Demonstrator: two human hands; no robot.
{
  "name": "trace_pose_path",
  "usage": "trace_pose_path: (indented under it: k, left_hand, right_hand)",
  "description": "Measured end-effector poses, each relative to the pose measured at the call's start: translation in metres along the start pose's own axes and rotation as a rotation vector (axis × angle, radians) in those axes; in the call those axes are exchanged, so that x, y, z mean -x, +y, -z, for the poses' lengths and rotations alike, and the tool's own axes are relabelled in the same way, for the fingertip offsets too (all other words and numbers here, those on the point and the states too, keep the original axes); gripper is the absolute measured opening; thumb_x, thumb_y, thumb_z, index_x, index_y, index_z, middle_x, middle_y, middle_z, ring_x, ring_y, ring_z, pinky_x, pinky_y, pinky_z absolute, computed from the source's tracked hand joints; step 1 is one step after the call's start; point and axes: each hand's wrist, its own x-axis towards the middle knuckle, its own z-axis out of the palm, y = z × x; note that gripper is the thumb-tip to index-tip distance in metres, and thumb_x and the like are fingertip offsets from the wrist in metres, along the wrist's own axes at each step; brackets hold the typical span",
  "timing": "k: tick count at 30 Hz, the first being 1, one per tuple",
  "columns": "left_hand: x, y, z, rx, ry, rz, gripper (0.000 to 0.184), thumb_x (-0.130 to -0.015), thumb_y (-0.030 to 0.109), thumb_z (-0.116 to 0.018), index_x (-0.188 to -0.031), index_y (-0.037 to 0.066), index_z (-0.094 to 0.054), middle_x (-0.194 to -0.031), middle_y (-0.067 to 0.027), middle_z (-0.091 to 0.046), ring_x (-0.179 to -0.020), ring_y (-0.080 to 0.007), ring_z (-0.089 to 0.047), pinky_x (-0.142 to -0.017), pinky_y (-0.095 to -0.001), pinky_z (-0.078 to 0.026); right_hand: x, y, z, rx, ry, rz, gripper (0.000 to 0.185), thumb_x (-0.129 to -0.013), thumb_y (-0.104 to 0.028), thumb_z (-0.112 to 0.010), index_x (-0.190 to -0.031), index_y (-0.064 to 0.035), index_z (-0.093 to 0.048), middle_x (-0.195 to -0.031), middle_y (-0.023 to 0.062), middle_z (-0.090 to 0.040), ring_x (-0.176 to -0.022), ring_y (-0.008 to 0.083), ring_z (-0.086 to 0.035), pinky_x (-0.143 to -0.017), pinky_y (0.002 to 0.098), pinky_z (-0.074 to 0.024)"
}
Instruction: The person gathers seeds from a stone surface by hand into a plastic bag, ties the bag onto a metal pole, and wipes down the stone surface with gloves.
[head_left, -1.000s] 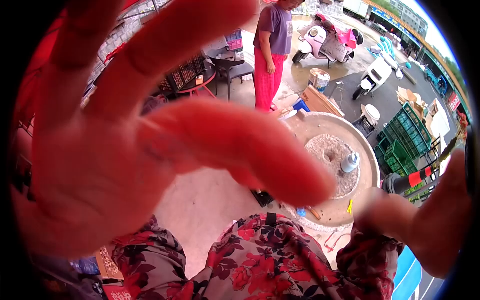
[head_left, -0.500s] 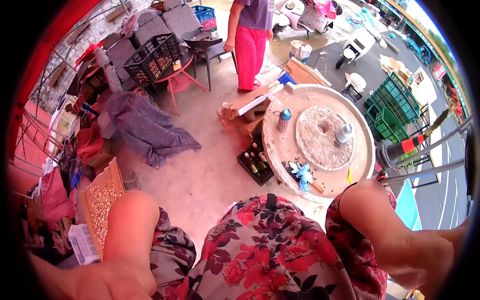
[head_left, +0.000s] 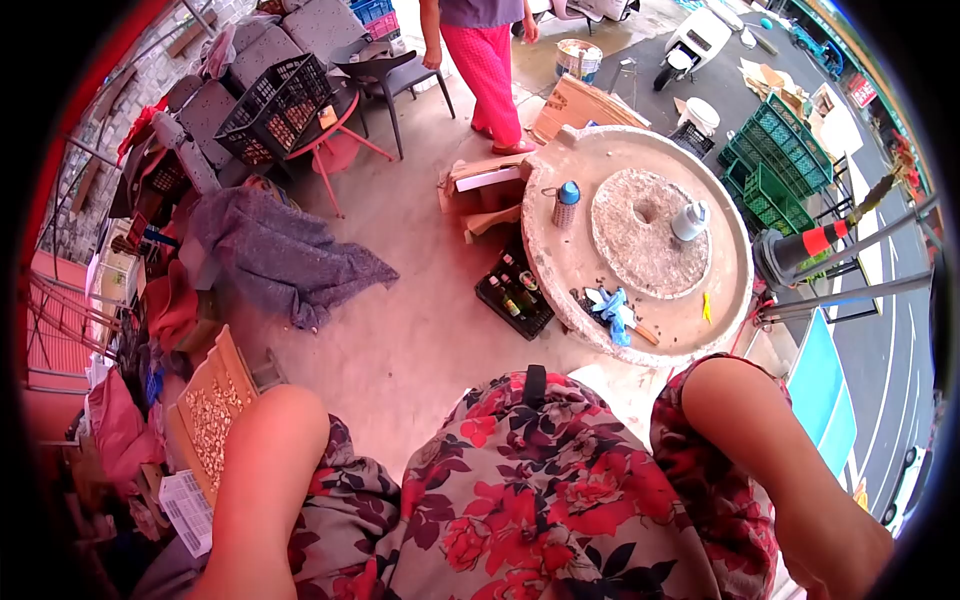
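My left forearm runs down past the lower left edge, and the hand itself is out of the picture. At the lower right, part of my right hand [head_left: 840, 545] shows below the forearm, its fingers hidden. Nearest to that arm is a round stone table [head_left: 735, 285] with a rough stone disc [head_left: 640, 265] on it. A white-grey bottle [head_left: 690, 221] stands on the disc; a blue-capped bottle [head_left: 566, 204] stands on the rim side. Blue gloves or cloth [head_left: 614, 318] lie near a wooden-handled tool [head_left: 645, 334]. A yellow item [head_left: 706, 307] lies to their right.
A black crate of bottles [head_left: 514, 294] sits on the floor left of the stone table. A person [head_left: 482, 70] in red trousers stands behind. Further left are a dark cloth [head_left: 285, 250], a red table [head_left: 335, 125], a chair [head_left: 395, 75] and a tray of pieces [head_left: 213, 415].
Both hands have dropped from in front of the camera, the left one out of view. The view has tilted down, and the person at the back appears further up and left.
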Motion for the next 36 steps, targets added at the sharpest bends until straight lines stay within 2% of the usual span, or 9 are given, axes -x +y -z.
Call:
trace_pose_path:
  k: [2,5,7,11,13,15,18,22,36]
  left_hand:
    - [0.007,-0.007,0.009,0.265,-0.112,-0.007,0.029,-0.093,0.02,-0.041,-0.115,0.003,-0.048,-0.111,-0.0084,-0.051,-0.103,-0.0181,-0.049,-0.079,-0.029,-0.044]
    - [0.011,-0.006,0.027,0.691,-0.438,0.333,0.03,-0.091,0.021,-0.036,-0.115,0.009,-0.05,-0.109,-0.0055,-0.054,-0.099,-0.0213,-0.054,-0.075,-0.0297,-0.046]
    - [0.022,-0.027,0.048,0.787,-0.812,0.427,0.035,-0.093,0.029,-0.029,-0.114,0.01,-0.049,-0.103,-0.0052,-0.056,-0.099,-0.0219,-0.054,-0.078,-0.0303,-0.046]
    - [0.107,-0.088,0.083,0.621,-0.607,0.775,0.051,-0.086,0.042,-0.052,-0.108,-0.004,-0.054,-0.106,-0.0162,-0.055,-0.094,-0.0314,-0.054,-0.083,-0.0433,-0.043]
    - [0.167,-0.114,0.104,0.372,-0.012,1.305,0.052,-0.081,0.038,-0.062,-0.108,-0.005,-0.052,-0.105,-0.0157,-0.055,-0.099,-0.0264,-0.052,-0.083,-0.0388,-0.041]
    - [0.239,-0.158,0.108,-0.223,0.371,1.522,0.044,-0.083,0.025,-0.06,-0.115,-0.001,-0.047,-0.103,-0.0098,-0.054,-0.098,-0.0185,-0.052,-0.087,-0.0332,-0.039]
    - [0.344,-0.206,0.104,-0.303,0.982,1.815,0.036,-0.086,0.018,-0.056,-0.116,0.0,-0.044,-0.101,-0.0067,-0.053,-0.097,-0.0146,-0.053,-0.087,-0.0314,-0.04]
    - [0.433,-0.237,0.081,-0.301,0.786,2.028,0.03,-0.088,0.014,-0.054,-0.113,-0.002,-0.047,-0.104,-0.0059,-0.054,-0.095,-0.0131,-0.054,-0.085,-0.0272,-0.043]
    - [0.501,-0.245,0.075,-0.444,1.369,1.933,0.025,-0.09,0.02,-0.049,-0.108,0.002,-0.05,-0.095,-0.0052,-0.058,-0.086,-0.0111,-0.055,-0.075,-0.0248,-0.043]
  right_hand:
    - [0.006,0.023,0.012,0.233,-0.213,0.194,0.041,-0.086,-0.025,-0.046,-0.112,0.0057,-0.051,-0.11,0.015,-0.054,-0.097,0.028,-0.054,-0.084,0.0374,-0.0429]
    - [0.025,0.051,0.034,-0.983,-0.711,-0.158,0.036,-0.089,-0.021,-0.039,-0.111,0.0048,-0.051,-0.106,0.0146,-0.055,-0.096,0.0256,-0.055,-0.084,0.0324,-0.0422]
    - [0.064,0.064,0.054,-1.078,-0.84,-0.538,0.032,-0.091,-0.025,-0.045,-0.101,0.0034,-0.056,-0.108,0.0213,-0.055,-0.098,0.0322,-0.054,-0.086,0.0427,-0.0435]
    - [0.227,0.102,0.118,-0.725,-0.228,-1.143,0.053,-0.08,-0.035,-0.064,-0.114,0.0032,-0.05,-0.109,0.0147,-0.055,-0.099,0.0252,-0.054,-0.082,0.0359,-0.0435]
    - [0.334,0.097,0.144,-0.398,0.424,-1.785,0.054,-0.079,-0.036,-0.065,-0.116,-0.0007,-0.049,-0.109,0.007,-0.056,-0.098,0.0154,-0.054,-0.082,0.0313,-0.0431]
    - [0.459,0.09,0.184,0.296,0.53,-2.167,0.065,-0.072,-0.04,-0.071,-0.117,0.0006,-0.047,-0.109,0.0097,-0.056,-0.096,0.0174,-0.055,-0.084,0.0313,-0.0426]
    - [0.597,0.067,0.235,0.85,0.249,-2.204,0.083,-0.06,-0.042,-0.079,-0.119,0.004,-0.043,-0.116,0.0188,-0.049,-0.106,0.0288,-0.049,-0.091,0.0364,-0.0396]
    - [0.677,0.08,0.271,1.175,0.064,-2.127,0.094,-0.052,-0.038,-0.083,-0.124,0.0018,-0.036,-0.123,0.022,-0.041,-0.114,0.0352,-0.041,-0.095,0.0388,-0.0366]
    - [0.782,0.117,0.277,1.136,0.276,-2.052,0.079,-0.057,-0.032,-0.079,-0.121,-0.0068,-0.04,-0.101,0.0215,-0.058,-0.095,0.0356,-0.057,-0.08,0.039,-0.0446]
